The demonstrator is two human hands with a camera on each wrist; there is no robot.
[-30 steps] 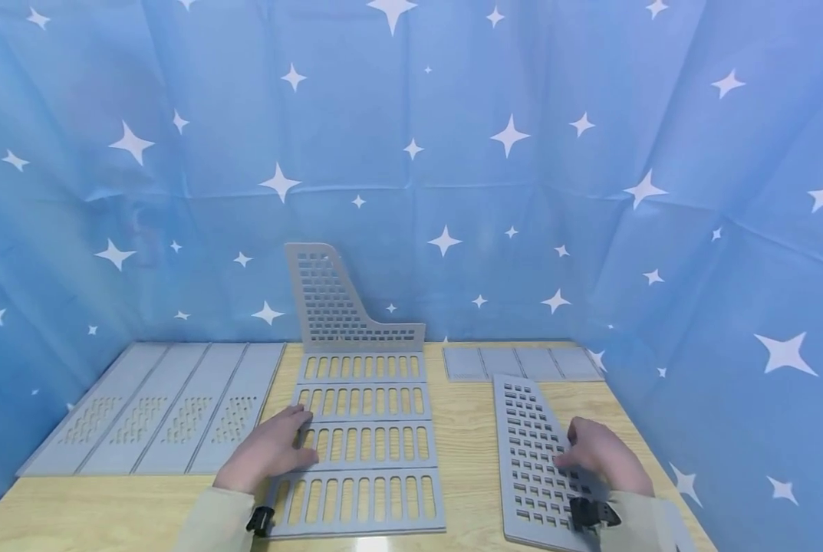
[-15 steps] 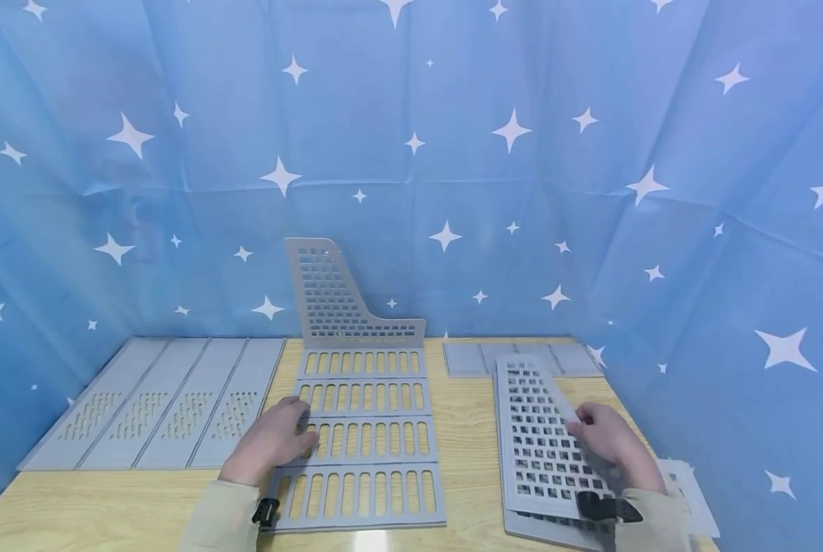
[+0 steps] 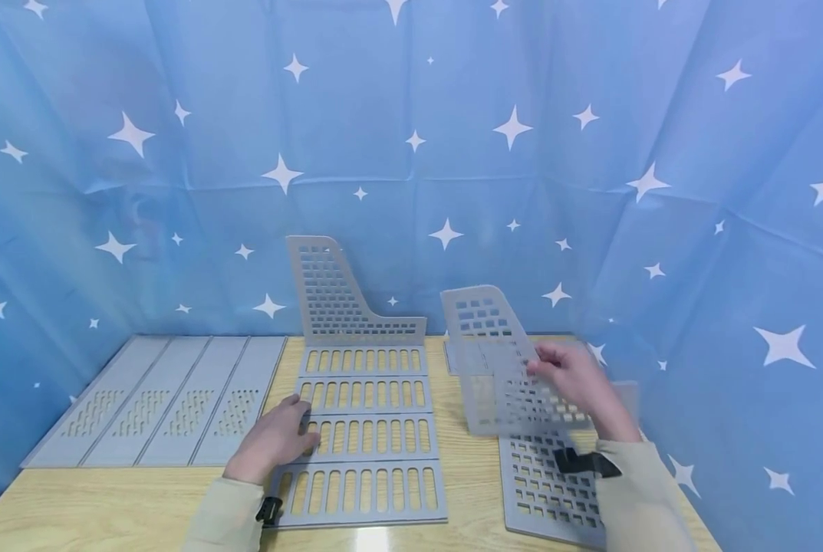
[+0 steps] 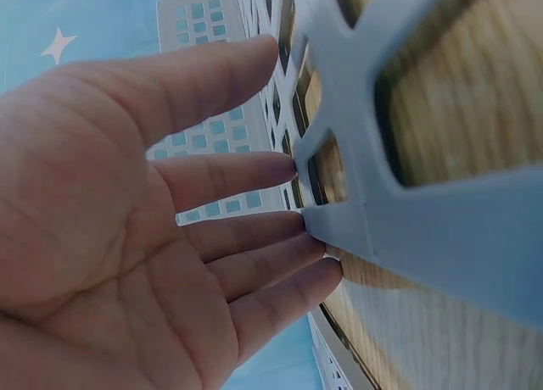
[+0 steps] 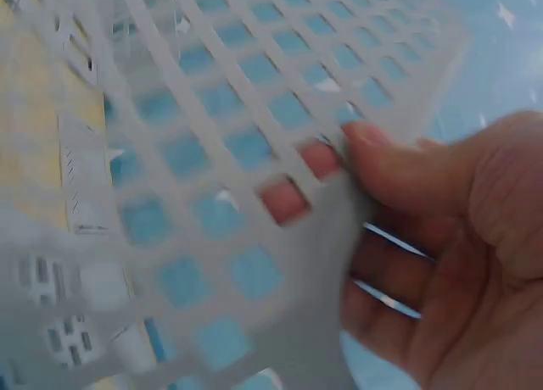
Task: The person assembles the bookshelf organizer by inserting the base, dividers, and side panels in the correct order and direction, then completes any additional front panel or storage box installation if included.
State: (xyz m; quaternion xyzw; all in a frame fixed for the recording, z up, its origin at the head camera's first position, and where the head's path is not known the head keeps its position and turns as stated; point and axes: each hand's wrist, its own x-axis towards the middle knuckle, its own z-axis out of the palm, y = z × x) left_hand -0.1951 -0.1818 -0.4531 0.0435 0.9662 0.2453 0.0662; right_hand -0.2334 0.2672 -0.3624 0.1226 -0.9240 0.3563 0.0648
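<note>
My right hand (image 3: 571,379) pinches a grey perforated side panel (image 3: 452,322) by its inner curved edge and holds it upright above the table. In the right wrist view the thumb lies on the near face of this panel (image 5: 297,301), with fingers showing through its holes behind. Below it lies a similar grey panel (image 3: 511,491), partly covered by the raised one. My left hand (image 3: 273,441) has extended fingers, the tips at the left edge of the slotted grey panels (image 3: 363,462). Fingertips of that hand (image 4: 127,212) meet the slotted panel's edge (image 4: 373,237) in the left wrist view.
Another L-shaped perforated panel (image 3: 356,340) stands at the back, behind the row of slotted panels. Several long grey panels (image 3: 197,368) lie side by side on the left. Small grey panels (image 3: 455,356) are at the back right. A blue star-patterned curtain (image 3: 411,115) encloses the wooden table (image 3: 107,498).
My right hand has lifted the top perforated panel off the stack and carried it up, away from me and slightly left, tilting it upright. The left hand has stayed nearly still.
</note>
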